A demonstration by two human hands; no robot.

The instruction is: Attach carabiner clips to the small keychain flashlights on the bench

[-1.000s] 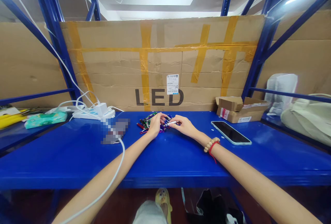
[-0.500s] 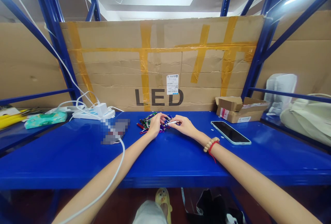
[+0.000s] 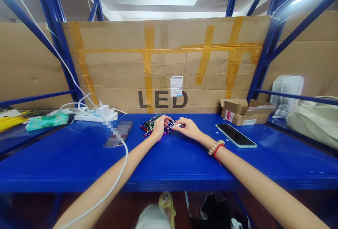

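Observation:
A pile of shiny, multicoloured pens lies on the blue table in front of me. Resting over the right part of that pile is my left hand, its fingers curled inward among the pens; what they grip is hidden. My right hand comes in from the other side, thumb and fingers closed on a slim white pen. The white pen points left, towards the left hand, close above the pile. A bead bracelet and a red string circle the right wrist.
A phone lies to the right, before an open cardboard box. On the left are a white power strip, a blurred-out object and a white cable crossing my left forearm. A large cardboard sheet stands behind.
Almost nothing differs. The white pen in my right hand has tilted or shifted very slightly; both hands stay in place.

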